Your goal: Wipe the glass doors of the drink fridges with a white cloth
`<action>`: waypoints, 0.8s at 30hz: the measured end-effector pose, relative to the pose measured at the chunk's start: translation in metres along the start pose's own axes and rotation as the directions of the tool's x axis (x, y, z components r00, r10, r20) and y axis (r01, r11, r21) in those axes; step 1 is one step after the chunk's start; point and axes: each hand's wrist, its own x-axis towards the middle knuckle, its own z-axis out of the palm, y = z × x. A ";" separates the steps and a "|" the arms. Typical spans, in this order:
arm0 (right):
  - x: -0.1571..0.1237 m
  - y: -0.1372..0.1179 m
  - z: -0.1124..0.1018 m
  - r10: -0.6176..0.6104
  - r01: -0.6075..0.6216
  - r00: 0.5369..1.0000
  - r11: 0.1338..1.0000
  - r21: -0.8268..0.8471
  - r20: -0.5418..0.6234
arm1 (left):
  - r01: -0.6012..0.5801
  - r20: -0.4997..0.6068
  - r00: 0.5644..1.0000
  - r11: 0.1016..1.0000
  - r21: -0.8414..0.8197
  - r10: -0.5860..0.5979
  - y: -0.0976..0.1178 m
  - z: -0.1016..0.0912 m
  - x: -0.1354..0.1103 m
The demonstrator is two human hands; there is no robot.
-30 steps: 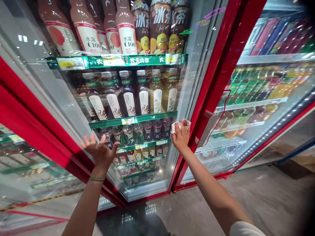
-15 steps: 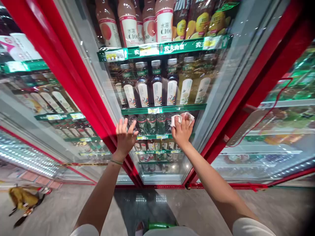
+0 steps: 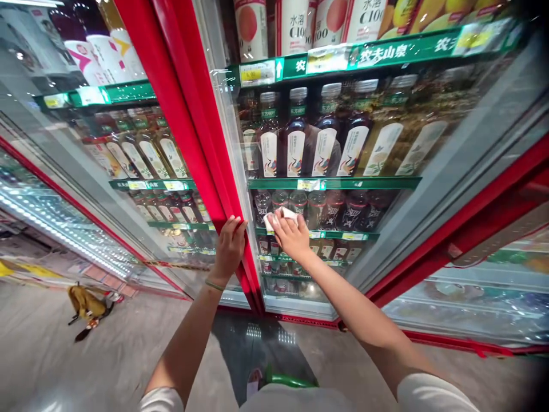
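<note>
Pressing a small white cloth flat under extended fingers, the right hand wipes the clear glass fridge door; beside it, the left hand curls round the red door frame. Even pressure probably cleans best.

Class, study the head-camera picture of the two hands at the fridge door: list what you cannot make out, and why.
White cloth: mostly hidden under the right hand, head view.
Left hand: whether its fingers curl round the red door frame is unclear from behind.
Top-shelf bottles: cut off by the upper edge.
Price tags: too small to read.
Yellow thing on the floor: blurred.
</note>
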 end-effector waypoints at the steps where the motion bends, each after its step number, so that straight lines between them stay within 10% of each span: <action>1: -0.005 -0.006 0.005 -0.067 0.066 0.997 0.997 0.031 0.038 | 0.009 -0.004 1.000 1.000 -0.012 -0.009 -0.001 0.002 -0.006; 4: -0.013 -0.021 0.011 -0.190 0.177 0.975 0.977 0.117 0.112 | 0.026 0.003 1.000 0.998 -0.050 -0.026 -0.004 0.006 -0.020; 12: 0.074 -0.050 0.002 -0.028 0.023 0.999 0.992 0.126 0.038 | 0.068 -0.091 0.993 0.995 -0.076 -0.075 -0.010 0.014 -0.033; 19: -0.021 -0.049 0.042 -0.264 0.226 0.943 0.955 0.191 0.204 | 0.105 -0.011 0.994 0.989 -0.099 -0.107 -0.010 0.007 -0.039; 24: 0.004 -0.027 0.009 -0.187 0.163 0.967 0.976 0.147 0.171 | 0.109 -0.032 0.993 0.985 -0.134 -0.114 -0.003 0.001 -0.035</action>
